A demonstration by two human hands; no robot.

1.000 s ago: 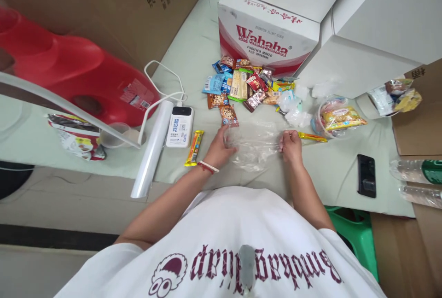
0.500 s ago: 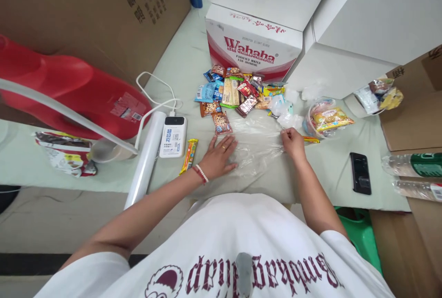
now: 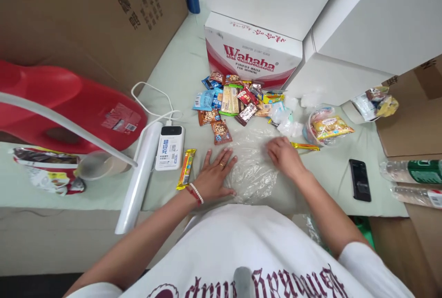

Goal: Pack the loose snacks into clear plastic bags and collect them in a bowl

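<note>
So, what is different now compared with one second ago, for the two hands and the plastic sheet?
The left hand let go of the clear plastic sheet and now lies flat, palm down, on its left edge. The right hand no longer pinches the right edge; it rests on top, pressing the sheet down on the table. The snack packets, power bank and phone stayed in place.

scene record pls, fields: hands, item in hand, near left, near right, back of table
left hand: left hand flat, palm down on the film's left edge
right hand: right hand pressing the film's right side
item: crinkled clear plastic film spread on the pale green table
near left: orange-yellow wrapped snack bar, white power bank
near right: black phone
back: pile of small snack packets, red-and-white Wahaha carton
</note>
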